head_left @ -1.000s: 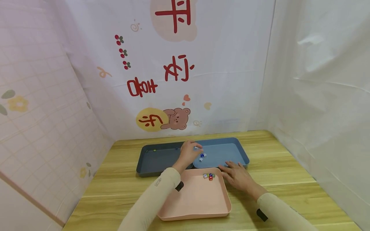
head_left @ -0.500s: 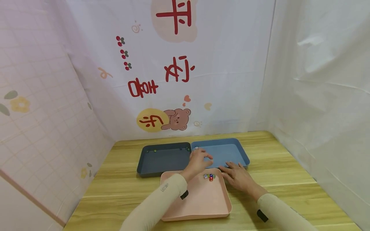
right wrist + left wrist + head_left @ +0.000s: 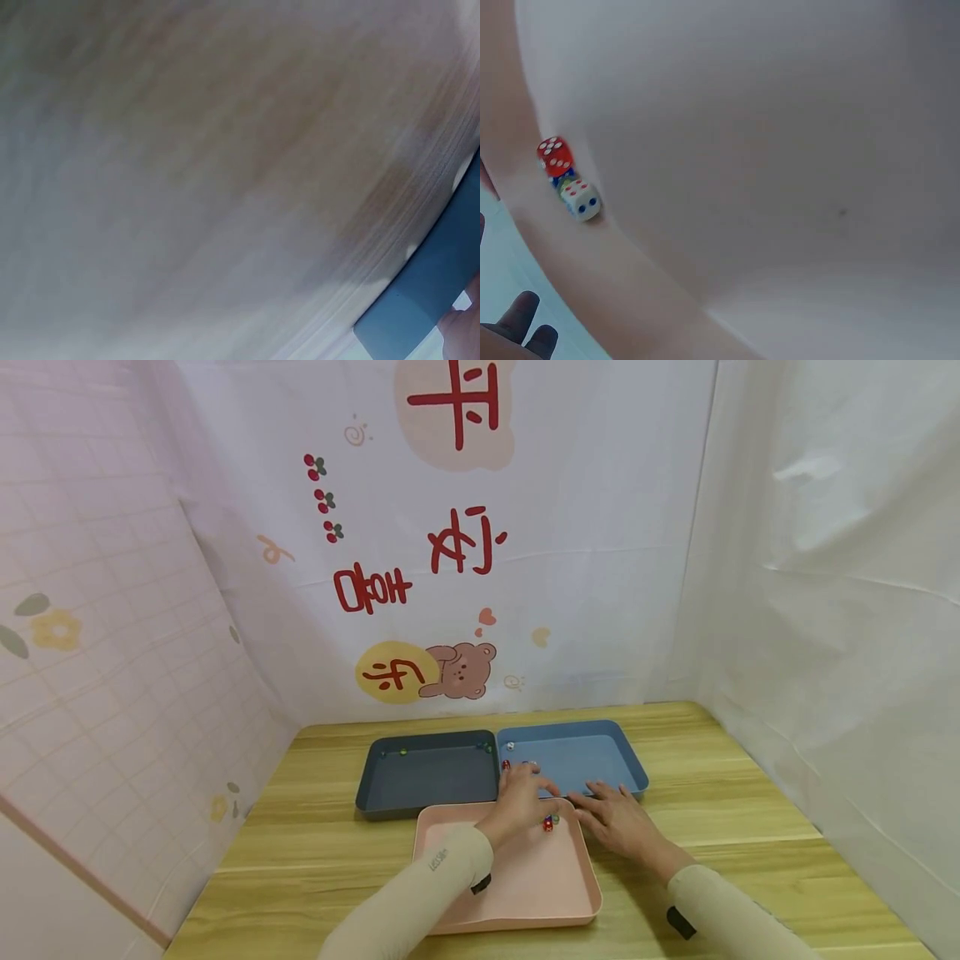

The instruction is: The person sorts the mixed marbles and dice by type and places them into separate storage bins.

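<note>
My left hand (image 3: 521, 800) hovers over the far edge of the pink tray (image 3: 504, 925), thumb and forefinger spread apart with nothing seen between them. Close to its fingertips, a red die (image 3: 548, 827) lies in the tray's far right corner with a few others. The left wrist view shows this cluster: the red die (image 3: 555, 156), a white die (image 3: 581, 199) with red and blue dots, and blue and green ones partly hidden. My right hand (image 3: 618, 822) rests with fingers extended by the same corner, fingertips at the blue tray's near rim.
Behind stand a dark grey tray (image 3: 431, 781) at left and a blue tray (image 3: 585, 760) at right, side by side. The dark tray has several green and blue dice along its far side. A white die (image 3: 511, 746) and another red die (image 3: 506, 765) lie in the blue tray.
My left hand has moved from the border of the two back trays rightward and nearer, to the pink tray's dice. A red die now shows in the blue tray. The right hand stays put.
</note>
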`<state>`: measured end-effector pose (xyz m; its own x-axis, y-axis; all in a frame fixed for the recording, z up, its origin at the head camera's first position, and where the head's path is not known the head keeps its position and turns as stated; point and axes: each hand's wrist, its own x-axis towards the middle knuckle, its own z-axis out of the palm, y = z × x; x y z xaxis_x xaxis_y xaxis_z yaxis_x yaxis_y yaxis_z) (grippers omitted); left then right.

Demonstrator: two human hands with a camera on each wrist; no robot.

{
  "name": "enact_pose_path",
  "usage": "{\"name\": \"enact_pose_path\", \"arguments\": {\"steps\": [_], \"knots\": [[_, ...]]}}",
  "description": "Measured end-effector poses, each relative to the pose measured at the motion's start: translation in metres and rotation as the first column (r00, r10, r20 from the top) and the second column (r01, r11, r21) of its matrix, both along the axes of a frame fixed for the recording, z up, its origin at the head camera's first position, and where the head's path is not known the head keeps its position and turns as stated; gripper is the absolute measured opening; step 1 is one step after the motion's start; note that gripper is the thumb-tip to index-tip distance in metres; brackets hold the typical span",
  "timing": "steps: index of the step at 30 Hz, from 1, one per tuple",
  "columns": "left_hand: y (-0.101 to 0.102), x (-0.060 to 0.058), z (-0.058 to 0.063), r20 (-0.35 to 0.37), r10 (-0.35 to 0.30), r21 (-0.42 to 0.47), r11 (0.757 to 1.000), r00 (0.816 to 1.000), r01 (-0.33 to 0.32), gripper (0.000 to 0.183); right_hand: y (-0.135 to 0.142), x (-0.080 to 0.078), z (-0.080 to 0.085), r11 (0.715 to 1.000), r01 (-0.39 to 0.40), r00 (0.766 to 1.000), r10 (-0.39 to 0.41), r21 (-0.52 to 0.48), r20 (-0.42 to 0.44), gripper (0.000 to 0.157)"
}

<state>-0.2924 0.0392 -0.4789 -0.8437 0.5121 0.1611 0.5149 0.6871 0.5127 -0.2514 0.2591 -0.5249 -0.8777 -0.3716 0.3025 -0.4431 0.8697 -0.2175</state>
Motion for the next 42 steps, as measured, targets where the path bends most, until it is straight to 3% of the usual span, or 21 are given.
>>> {"name": "enact_pose_path", "arguments": {"steps": [7, 13, 30, 42], "knots": [[-0.001, 0.003, -0.007, -0.028, -0.018, 0.003, 1.000, 0.999, 0.018, 0.021, 0.000, 0.000, -0.001, 1.000, 0.001, 1.000, -0.001, -0.006, 0.008, 0.039], [0.000, 0.004, -0.013, 0.001, -0.018, 0.004, 1.000, 1.000, 0.018, 0.013, 0.000, 0.000, -0.001, 1.000, 0.002, 1.000, -0.002, -0.003, 0.024, 0.040], [0.005, -0.001, -0.028, -0.111, -0.053, -0.189, 0.981, 0.992, 0.031, 0.011, -0.001, 0.002, 0.003, 1.000, -0.002, 0.999, 0.003, -0.019, 0.038, 0.040], [0.006, 0.005, -0.028, -0.124, -0.060, -0.258, 0.966, 0.990, 0.026, 0.009, -0.002, 0.001, 0.000, 1.000, 0.006, 0.999, -0.005, -0.015, 0.041, 0.040]]}}
